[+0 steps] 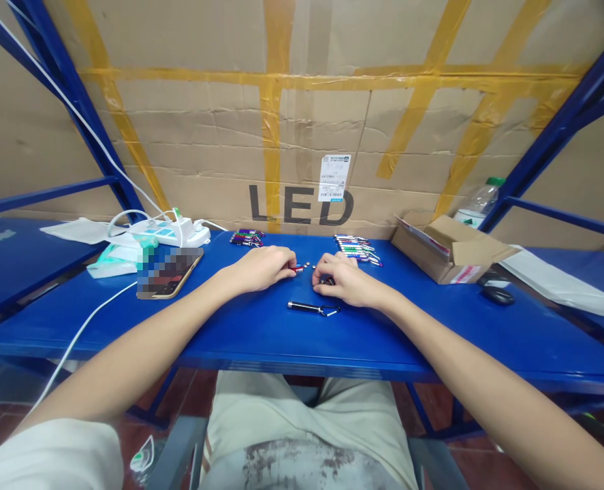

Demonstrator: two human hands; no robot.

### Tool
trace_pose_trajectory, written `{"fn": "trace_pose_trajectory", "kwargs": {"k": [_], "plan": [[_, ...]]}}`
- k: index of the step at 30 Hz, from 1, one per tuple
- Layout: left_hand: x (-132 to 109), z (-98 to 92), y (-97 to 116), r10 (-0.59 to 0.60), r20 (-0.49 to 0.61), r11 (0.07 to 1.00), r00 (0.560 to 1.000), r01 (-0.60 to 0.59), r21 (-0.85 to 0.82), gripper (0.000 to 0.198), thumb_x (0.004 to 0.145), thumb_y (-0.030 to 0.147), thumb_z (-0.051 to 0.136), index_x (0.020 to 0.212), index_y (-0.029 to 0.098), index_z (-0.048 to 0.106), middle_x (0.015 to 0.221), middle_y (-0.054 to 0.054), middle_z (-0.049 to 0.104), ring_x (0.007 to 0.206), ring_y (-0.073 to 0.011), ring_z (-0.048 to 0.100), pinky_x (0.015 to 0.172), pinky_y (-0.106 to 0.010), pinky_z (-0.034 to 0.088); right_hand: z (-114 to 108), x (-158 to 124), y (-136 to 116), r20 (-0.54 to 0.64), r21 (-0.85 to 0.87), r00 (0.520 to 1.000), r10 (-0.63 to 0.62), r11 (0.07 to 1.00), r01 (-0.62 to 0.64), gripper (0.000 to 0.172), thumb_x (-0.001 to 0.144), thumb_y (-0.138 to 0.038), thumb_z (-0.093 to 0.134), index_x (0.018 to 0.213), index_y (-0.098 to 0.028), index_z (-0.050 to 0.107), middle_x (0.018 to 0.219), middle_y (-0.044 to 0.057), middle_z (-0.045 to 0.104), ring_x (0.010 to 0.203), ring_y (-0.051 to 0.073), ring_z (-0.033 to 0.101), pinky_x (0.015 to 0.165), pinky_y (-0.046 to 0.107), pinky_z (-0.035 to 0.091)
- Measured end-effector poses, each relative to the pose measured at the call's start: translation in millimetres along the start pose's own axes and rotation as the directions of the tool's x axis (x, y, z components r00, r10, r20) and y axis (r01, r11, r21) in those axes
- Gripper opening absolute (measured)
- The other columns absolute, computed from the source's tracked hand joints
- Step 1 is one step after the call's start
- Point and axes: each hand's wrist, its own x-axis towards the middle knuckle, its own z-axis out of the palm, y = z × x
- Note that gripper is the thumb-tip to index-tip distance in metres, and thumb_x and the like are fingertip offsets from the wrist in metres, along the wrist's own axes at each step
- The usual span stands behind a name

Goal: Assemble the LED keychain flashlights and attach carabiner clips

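My left hand (267, 267) rests on the blue table with its fingers pinched round a small red metal tube (297, 269), mostly hidden. Facing it, my right hand (346, 280) has curled fingers round something small and dark that I cannot make out. Tiny silvery pieces (308, 264) lie between the hands. Nearer to me is a black keychain flashlight (304, 307) with a carabiner clip (331, 311), lying apart from both hands. Beyond my right hand, several coloured keychain flashlights (355, 248) lie in a row; a smaller bunch of them (246, 237) sits beyond my left hand.
At left are a phone (171, 275), a white power strip (189, 233) with cables, and a pale green packet (120, 258). An opened cardboard box (447, 248), a black mouse (498, 295) and a plastic bottle (480, 203) stand right. A large carton (220, 150) walls the back.
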Motion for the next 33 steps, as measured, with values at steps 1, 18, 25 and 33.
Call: {"fn": "trace_pose_trajectory", "kwargs": {"k": [1,18,25,33], "plan": [[0.1,0.5,0.1,-0.002,0.002,1.0,1.0,0.002,-0.001,0.018,0.107,0.034,0.066,0.114,0.02,0.073,0.118,-0.008,0.08,0.108,-0.0283,0.074,0.082,-0.033,0.049,0.9,0.6,-1.0,0.008,0.006,1.0,0.014,1.0,-0.014,0.004,0.098,-0.023,0.07,0.097,-0.023,0.074,0.113,0.008,0.067,0.112,0.031,0.053,0.102,0.049,0.036],[1.6,5.8,-5.5,0.022,-0.016,0.999,1.0,-0.022,-0.029,0.017,0.105,0.034,0.067,0.112,0.02,0.073,0.114,-0.008,0.08,0.103,-0.0272,0.074,0.08,-0.032,0.048,3.9,-0.1,-1.5,-0.01,-0.036,0.999,-0.03,0.999,0.03,0.02,0.108,-0.039,0.064,0.101,-0.021,0.069,0.117,0.01,0.066,0.113,0.032,0.05,0.099,0.048,0.036],[2.6,9.1,-10.3,0.037,-0.018,0.999,0.999,-0.038,-0.033,0.018,0.105,0.036,0.066,0.113,0.021,0.073,0.115,-0.008,0.08,0.104,-0.0275,0.074,0.082,-0.033,0.05,8.3,2.1,2.6,-0.046,-0.085,0.998,-0.05,0.995,0.046,0.026,0.112,-0.043,0.056,0.103,-0.022,0.068,0.117,0.011,0.065,0.11,0.032,0.049,0.097,0.048,0.037],[3.5,9.7,-11.5,0.05,-0.016,0.998,0.999,-0.05,-0.022,0.018,0.106,0.035,0.065,0.113,0.02,0.073,0.115,-0.008,0.08,0.104,-0.0268,0.074,0.083,-0.033,0.051,7.5,2.9,1.7,-0.071,-0.111,0.997,-0.008,0.994,0.0,0.027,0.113,-0.04,0.05,0.105,-0.023,0.069,0.12,0.012,0.066,0.112,0.033,0.051,0.097,0.049,0.038]]}}
